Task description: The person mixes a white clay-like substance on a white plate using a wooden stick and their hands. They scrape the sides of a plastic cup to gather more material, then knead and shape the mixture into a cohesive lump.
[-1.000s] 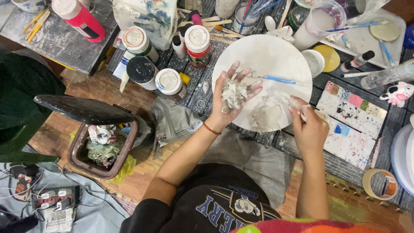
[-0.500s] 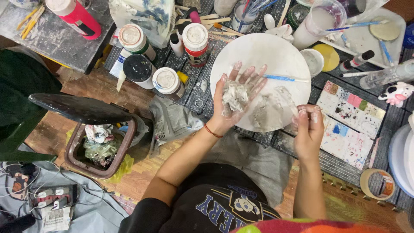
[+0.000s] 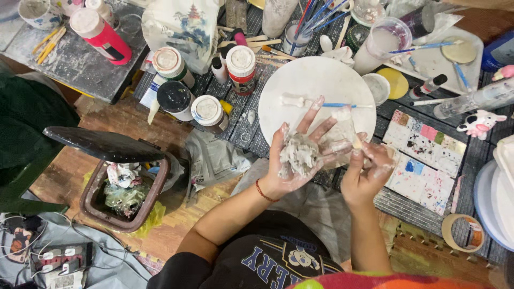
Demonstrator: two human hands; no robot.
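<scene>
- The left hand is lying palm up, fingers spread wide, cradling a grey clay lump just below the white round board.
- The right hand is pinching a clear plastic sheet, fingers closed on it.

Right fingertips: hidden behind crumpled clear plastic bag.
White round tray: cut off by right edge.
Grey clay lump: surface detail blurred.
</scene>
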